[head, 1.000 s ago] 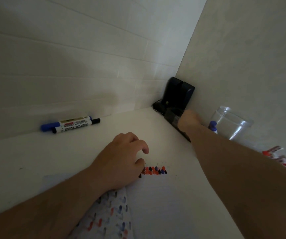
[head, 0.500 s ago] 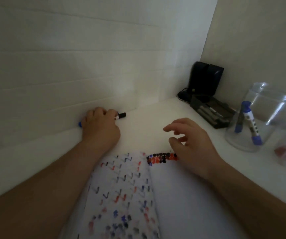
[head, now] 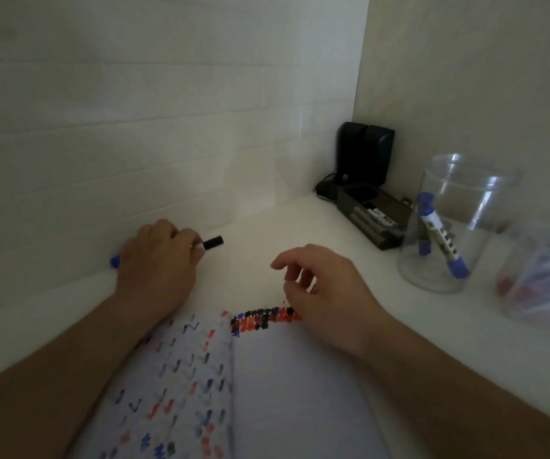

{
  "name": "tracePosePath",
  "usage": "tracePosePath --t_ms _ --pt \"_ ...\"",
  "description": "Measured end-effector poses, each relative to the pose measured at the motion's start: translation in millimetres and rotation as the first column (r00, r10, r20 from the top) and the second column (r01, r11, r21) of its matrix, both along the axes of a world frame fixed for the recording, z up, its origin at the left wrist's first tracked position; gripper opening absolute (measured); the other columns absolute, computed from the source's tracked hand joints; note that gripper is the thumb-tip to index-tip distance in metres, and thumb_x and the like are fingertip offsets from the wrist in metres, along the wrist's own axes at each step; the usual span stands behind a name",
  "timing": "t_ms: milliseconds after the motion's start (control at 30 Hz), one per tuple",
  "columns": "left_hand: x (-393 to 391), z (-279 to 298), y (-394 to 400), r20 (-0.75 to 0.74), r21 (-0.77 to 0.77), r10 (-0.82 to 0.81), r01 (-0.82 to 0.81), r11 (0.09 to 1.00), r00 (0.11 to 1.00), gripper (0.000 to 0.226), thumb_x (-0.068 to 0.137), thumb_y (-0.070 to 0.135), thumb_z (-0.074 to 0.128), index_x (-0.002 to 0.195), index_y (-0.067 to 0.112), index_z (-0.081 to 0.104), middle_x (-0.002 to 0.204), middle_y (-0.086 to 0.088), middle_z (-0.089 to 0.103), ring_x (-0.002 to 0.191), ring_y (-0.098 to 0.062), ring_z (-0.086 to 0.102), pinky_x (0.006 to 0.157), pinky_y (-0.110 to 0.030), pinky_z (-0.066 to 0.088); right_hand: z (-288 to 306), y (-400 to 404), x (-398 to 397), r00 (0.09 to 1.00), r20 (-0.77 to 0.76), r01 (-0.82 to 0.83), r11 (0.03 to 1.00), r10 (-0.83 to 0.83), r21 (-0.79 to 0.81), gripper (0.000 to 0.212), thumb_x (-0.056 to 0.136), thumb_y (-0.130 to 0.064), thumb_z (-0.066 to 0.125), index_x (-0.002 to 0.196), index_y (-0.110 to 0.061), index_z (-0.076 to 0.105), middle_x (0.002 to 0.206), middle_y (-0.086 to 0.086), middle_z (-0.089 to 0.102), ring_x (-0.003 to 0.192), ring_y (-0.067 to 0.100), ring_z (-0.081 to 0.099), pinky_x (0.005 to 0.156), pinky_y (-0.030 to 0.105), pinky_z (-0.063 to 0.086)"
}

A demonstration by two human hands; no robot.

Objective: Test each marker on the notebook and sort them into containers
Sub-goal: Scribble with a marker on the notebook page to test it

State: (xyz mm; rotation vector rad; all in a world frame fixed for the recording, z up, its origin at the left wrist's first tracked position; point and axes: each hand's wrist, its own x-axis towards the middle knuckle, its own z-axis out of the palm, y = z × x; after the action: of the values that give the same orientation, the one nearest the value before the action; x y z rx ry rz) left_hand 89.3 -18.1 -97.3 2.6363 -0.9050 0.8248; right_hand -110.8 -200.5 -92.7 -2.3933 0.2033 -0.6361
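At the far left, against the wall, the left hand [head: 159, 263] lies over two markers, its fingers curled down on them: the black marker [head: 212, 242] sticks out past the fingertips and a blue marker [head: 114, 261] shows behind the wrist (which one is actually gripped I cannot tell). This looks like the pick-up step before a test. Nearer, the open notebook [head: 286, 385] carries a dense row of scribbles at its top edge. The right hand [head: 316, 289] hovers over that row, fingers loosely curled, holding nothing. Further right, the clear jar [head: 445, 276] holds blue-capped markers. Next, one marker must be lifted, uncapped and brought to the page.
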Motion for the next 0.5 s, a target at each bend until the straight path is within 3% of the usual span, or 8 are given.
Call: tracePosePath --t_ms 100,167,233,267,300,367,433,500 --pt "-37 39 -12 0.018 -0.349 -0.189 0.183 0.919 0.982 0.027 0.107 0.034 0.041 0.107 0.016 0.061 0.088 -0.005 0.057 0.08 -0.023 0.054 0.067 -0.038 0.043 -1 -1 2 0.999 0.032 -0.043 0.997 0.042 0.059 0.046 0.097 -0.018 0.064 0.13 -0.049 0.056 0.098 -0.016 0.061 0.084 0.01 0.06 0.075 0.024 0.055" --pt "-68 58 -21 -0.177 -0.67 -0.471 0.245 0.701 0.864 0.016 0.107 0.03 0.044 0.102 0.023 0.057 0.072 0.001 0.056 0.061 -0.01 0.05 0.057 -0.028 0.039 2 -4 1 0.997 0.039 -0.072 0.992 0.069 0.108 0.056 0.098 -0.027 0.068 0.139 -0.056 0.045 0.098 -0.015 0.061 0.079 0.012 0.062 0.071 0.024 0.056" --pt "-95 65 -29 -0.363 -0.878 -0.778 0.091 0.47 0.512 0.024 0.107 0.023 0.046 0.089 0.023 0.062 0.063 0.0 0.05 0.054 -0.013 0.042 0.052 -0.03 0.035 6 -4 -1 0.992 0.061 -0.123 0.974 0.113 0.19 0.066 0.094 -0.03 0.075 0.142 -0.059 0.041 0.099 -0.015 0.064 0.077 0.013 0.064 0.072 0.027 0.058" --pt "-104 62 -33 -0.394 -0.912 -0.862 -0.015 0.411 0.319 0.027 0.103 0.019 0.049 0.083 0.022 0.067 0.062 -0.002 0.05 0.055 -0.015 0.042 0.051 -0.031 0.037 7 -3 -3 0.982 0.099 -0.181 0.947 0.16 0.265 0.07 0.09 -0.029 0.079 0.142 -0.058 0.043 0.1 -0.012 0.066 0.078 0.013 0.066 0.075 0.031 0.06" --pt "-112 57 -35 -0.401 -0.915 -0.9 -0.11 0.387 0.171 0.024 0.096 0.018 0.055 0.078 0.021 0.07 0.062 -0.005 0.051 0.055 -0.017 0.044 0.051 -0.031 0.04 7 -3 -5 0.962 0.16 -0.265 0.904 0.222 0.336 0.073 0.088 -0.026 0.081 0.144 -0.055 0.045 0.101 -0.009 0.069 0.083 0.012 0.068 0.079 0.033 0.061" --pt "-120 46 -38 -0.404 -0.896 -0.915 -0.201 0.395 0.002 0.009 0.081 0.012 0.068 0.072 0.014 0.067 0.062 -0.012 0.051 0.057 -0.021 0.047 0.052 -0.032 0.045 7 0 -10 0.912 0.268 -0.4 0.812 0.31 0.424 0.067 0.091 -0.027 0.078 0.148 -0.046 0.049 0.094 -0.004 0.068 0.086 0.012 0.068 0.08 0.032 0.06" --pt "-117 36 -35 -0.436 -0.88 -0.898 -0.181 0.44 -0.062 0.017 0.07 0.0 0.073 0.069 0.009 0.058 0.062 -0.018 0.051 0.055 -0.024 0.048 0.049 -0.03 0.043 13 5 -14 0.903 0.293 -0.427 0.729 0.314 0.535 0.051 0.096 -0.046 0.064 0.145 -0.039 0.055 0.081 0.01 0.059 0.074 0.016 0.06 0.066 0.024 0.053" --pt "-111 33 -31 -0.517 -0.852 -0.855 -0.067 0.519 -0.047 0.017 0.066 0.003 0.073 0.066 0.01 0.058 0.063 -0.023 0.059 0.052 -0.024 0.054 0.047 -0.028 0.045 23 10 -17 0.917 0.27 -0.399 0.632 0.295 0.664 0.045 0.099 -0.052 0.053 0.138 -0.033 0.063 0.071 0.018 0.052 0.066 0.022 0.053 0.057 0.022 0.049"
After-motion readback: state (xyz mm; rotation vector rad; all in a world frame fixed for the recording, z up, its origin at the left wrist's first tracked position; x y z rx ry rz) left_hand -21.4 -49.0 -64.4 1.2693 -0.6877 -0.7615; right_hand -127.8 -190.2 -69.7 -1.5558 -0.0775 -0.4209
